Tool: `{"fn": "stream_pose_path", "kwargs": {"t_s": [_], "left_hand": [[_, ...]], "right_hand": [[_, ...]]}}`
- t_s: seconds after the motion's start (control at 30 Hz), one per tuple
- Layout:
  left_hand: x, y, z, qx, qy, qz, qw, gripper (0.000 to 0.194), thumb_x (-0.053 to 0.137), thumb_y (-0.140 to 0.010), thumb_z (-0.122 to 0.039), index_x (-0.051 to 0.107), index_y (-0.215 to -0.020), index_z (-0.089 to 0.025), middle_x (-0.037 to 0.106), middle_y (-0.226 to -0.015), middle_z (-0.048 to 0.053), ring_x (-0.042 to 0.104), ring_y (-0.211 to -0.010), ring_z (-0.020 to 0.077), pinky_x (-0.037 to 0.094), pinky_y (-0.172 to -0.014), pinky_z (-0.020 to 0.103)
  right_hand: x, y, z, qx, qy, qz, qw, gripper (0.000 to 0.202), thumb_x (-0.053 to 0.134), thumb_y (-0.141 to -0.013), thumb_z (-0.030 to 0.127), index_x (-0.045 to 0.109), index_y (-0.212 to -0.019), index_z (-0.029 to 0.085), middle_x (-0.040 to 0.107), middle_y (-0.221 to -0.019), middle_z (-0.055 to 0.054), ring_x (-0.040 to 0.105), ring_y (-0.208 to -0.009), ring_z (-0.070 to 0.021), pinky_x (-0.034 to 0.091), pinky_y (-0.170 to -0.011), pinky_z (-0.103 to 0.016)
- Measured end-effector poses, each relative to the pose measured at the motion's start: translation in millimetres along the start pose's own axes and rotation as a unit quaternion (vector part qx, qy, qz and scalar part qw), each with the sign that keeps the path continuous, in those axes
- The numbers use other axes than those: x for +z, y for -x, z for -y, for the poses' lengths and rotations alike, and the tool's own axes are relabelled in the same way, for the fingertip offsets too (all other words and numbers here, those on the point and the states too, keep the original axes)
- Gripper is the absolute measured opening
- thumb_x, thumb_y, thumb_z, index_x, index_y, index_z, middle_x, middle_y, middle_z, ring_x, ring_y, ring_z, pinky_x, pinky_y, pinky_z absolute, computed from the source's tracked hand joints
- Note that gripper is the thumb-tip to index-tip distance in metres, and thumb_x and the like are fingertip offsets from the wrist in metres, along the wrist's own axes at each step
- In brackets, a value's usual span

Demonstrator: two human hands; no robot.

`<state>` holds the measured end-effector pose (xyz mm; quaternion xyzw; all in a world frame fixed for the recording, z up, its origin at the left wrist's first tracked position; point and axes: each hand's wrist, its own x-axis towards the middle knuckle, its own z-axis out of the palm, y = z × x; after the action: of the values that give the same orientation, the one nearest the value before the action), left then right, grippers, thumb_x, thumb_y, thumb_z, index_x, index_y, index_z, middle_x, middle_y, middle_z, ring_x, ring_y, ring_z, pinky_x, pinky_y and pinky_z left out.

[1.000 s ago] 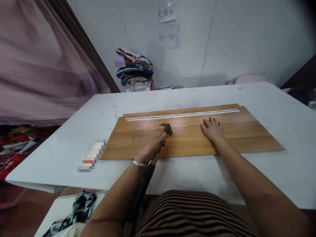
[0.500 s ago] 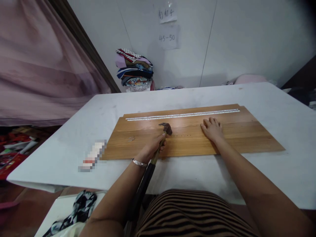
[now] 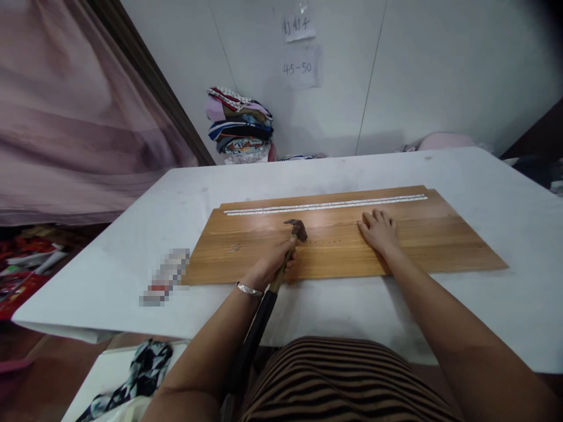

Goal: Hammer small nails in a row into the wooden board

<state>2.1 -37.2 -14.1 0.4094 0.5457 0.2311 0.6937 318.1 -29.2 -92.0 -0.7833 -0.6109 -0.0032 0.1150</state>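
My left hand (image 3: 277,258), with a bracelet at its wrist, is closed round the handle of a claw hammer (image 3: 299,229) near its head. The hammer head is over the wooden board (image 3: 422,234), at the left end of a row of small nail heads or holes (image 3: 328,241); the black grip hangs back past the table's front edge. My right hand (image 3: 377,228) lies on the board with its fingers spread, to the right of that row. Several loose nails (image 3: 234,248) lie on the board's left part.
Two white measuring strips (image 3: 325,205) run along the board's far side. A blurred-out narrow item (image 3: 166,276) lies on the white table (image 3: 123,252) left of the board. Folded cloths (image 3: 240,123) are stacked behind the table, and a patterned cloth (image 3: 147,366) lies below at left.
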Motion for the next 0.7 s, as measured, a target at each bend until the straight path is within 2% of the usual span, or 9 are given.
{"fn": "stream_pose_path", "kwargs": {"t_s": [0.7], "left_hand": [[0.1, 3.0, -3.3, -0.001, 0.009, 0.008, 1.0, 0.033, 0.051, -0.089, -0.049, 0.054, -0.101, -0.018, 0.046, -0.062, -0.006, 0.034, -0.038, 0.0035, 0.026, -0.036, 0.016]], "right_hand": [[-4.6, 0.6, 2.1, 0.002, 0.003, 0.007, 1.0, 0.047, 0.03, -0.096, 0.047, 0.06, -0.122, 0.022, 0.051, -0.139, -0.014, 0.039, -0.129, -0.0299, 0.03, -0.102, -0.051]]}}
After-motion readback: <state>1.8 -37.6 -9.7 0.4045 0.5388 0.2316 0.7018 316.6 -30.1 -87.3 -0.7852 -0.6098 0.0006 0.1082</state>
